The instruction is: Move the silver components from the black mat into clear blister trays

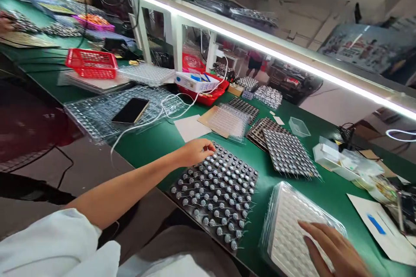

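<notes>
In front of me a dark square tray [216,197] carries rows of small round silver parts with thin wire leads, some sticking out past its right edge. Over its far left corner is my left hand [196,152], fingers curled together in a pinch; whatever is between them is too small or hidden to name. To the right sits a stack of clear plastic blister trays [292,212] with a pale, dimpled top. My right hand [338,246] hovers over or touches that stack, its fingers stretched out and slightly apart, holding nothing I can see.
Beyond the tray lie another filled tray [289,153], a brown card [214,121] and white paper [191,127]. Leftward, a phone [131,110] rests on clear trays beside a white cable [143,125]. A red basket [92,62] stands farther back; a white box [334,160] is at right.
</notes>
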Demonstrator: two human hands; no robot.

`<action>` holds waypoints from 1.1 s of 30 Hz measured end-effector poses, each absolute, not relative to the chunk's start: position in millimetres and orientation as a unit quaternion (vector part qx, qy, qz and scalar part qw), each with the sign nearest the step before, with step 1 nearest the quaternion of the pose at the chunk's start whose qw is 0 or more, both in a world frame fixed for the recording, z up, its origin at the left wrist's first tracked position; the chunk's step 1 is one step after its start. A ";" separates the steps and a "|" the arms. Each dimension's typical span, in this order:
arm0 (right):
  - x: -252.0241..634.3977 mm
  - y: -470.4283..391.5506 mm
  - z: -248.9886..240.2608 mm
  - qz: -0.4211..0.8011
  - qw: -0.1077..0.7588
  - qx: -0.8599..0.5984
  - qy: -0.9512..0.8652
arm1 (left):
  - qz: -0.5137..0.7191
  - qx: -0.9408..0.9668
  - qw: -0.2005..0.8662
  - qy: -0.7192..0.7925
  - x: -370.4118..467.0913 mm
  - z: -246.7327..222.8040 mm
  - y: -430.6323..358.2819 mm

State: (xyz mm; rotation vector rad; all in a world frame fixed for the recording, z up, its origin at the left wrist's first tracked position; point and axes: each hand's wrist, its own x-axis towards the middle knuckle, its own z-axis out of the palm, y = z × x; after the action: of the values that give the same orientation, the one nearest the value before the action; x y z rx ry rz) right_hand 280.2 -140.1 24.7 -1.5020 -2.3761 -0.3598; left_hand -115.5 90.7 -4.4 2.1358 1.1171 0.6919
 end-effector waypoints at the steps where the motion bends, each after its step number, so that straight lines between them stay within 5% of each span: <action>1: 257.7 -116.4 32.0 -0.100 0.163 -0.515 -0.836 | 0.262 0.806 0.303 0.435 -120.7 -10.1 99.5; 9: 105.6 46.9 20.7 0.172 0.089 -0.547 -0.814 | 0.230 0.814 0.344 0.408 -130.0 -50.5 135.3; 25: 48.3 93.8 -13.8 0.124 0.016 -0.615 -0.779 | 0.291 0.778 0.338 0.443 -124.5 -67.1 130.1; 33: 56.8 96.9 -15.8 0.163 0.032 -0.564 -0.809 | 0.377 0.654 0.447 0.481 -127.8 -66.4 137.8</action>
State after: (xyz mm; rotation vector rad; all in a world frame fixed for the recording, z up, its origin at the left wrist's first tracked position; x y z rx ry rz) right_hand 56.8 96.9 -15.8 -1.7376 -2.4902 0.5031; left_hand -127.8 137.8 -66.4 1.6184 1.1901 0.9335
